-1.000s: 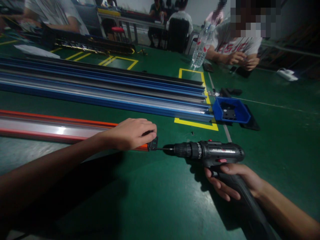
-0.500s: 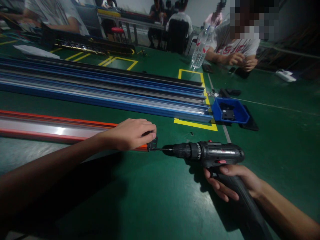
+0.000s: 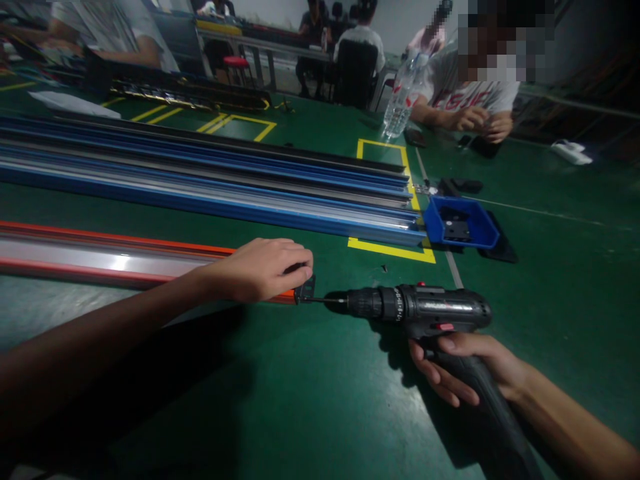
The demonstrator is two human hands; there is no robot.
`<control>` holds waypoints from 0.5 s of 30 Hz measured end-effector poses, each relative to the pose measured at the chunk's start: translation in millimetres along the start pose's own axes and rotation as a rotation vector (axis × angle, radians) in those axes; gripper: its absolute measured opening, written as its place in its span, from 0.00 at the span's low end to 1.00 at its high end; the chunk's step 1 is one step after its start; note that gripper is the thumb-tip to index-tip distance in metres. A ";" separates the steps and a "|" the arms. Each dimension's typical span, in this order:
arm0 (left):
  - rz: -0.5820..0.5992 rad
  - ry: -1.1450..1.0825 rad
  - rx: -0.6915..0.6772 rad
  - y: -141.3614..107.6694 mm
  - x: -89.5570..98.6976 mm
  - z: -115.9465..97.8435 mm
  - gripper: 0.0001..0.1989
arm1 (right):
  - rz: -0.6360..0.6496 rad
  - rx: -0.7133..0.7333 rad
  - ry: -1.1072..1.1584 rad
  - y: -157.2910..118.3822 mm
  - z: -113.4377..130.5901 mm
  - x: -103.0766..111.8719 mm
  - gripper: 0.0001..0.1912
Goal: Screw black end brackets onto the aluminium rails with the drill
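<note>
My right hand (image 3: 460,367) is wrapped round the handle of a black cordless drill (image 3: 425,303), which lies level and points left. Its long thin bit (image 3: 323,300) reaches a small black end plate (image 3: 306,291) at the end of an orange-red metal profile (image 3: 115,257). Across that profile's right end lies my left hand (image 3: 267,267), closed over it with the fingers bent by the plate. The exact contact between bit and plate is too small to make out.
Several blue and black profiles (image 3: 225,187) lie side by side beyond the orange one. Right of them sits a blue bin (image 3: 487,233) with black parts inside. Plastic bottles (image 3: 400,107) stand farther back, near a person (image 3: 495,93) seated across the green table (image 3: 550,300).
Hardly anything differs. The drill's rear has shifted very slightly to the right and down, while my left hand and the orange profile stay in place.
</note>
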State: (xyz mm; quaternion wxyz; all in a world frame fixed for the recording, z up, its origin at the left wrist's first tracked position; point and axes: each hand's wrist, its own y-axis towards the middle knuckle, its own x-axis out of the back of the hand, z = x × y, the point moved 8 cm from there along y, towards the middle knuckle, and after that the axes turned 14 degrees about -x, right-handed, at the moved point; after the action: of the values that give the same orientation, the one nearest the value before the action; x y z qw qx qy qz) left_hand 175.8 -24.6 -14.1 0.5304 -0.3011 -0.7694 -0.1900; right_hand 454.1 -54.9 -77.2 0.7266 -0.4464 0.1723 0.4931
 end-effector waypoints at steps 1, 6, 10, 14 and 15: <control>0.002 0.000 0.002 0.1 0.0 0.1 0.19 | -0.003 0.000 -0.002 0.0 -0.4 0.3 0.16; -0.004 0.006 0.010 -0.1 0.3 0.8 0.19 | -0.006 -0.009 -0.012 -0.2 -2.9 1.8 0.16; -0.001 0.010 0.007 -0.7 -0.6 1.0 0.19 | -0.021 -0.024 -0.010 -0.6 -4.3 3.7 0.15; 0.000 0.006 0.010 -0.9 -1.1 1.5 0.19 | -0.038 -0.027 -0.006 -0.6 -4.1 3.9 0.15; 0.003 0.006 0.011 -0.8 -1.2 1.4 0.19 | -0.037 -0.024 -0.004 -0.5 -3.9 3.6 0.15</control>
State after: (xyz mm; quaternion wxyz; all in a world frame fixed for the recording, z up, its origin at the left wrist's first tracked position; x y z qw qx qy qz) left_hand 174.5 -24.7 -15.7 0.5345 -0.2987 -0.7685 -0.1859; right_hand 456.9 -56.1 -81.5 0.7305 -0.4572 0.1567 0.4825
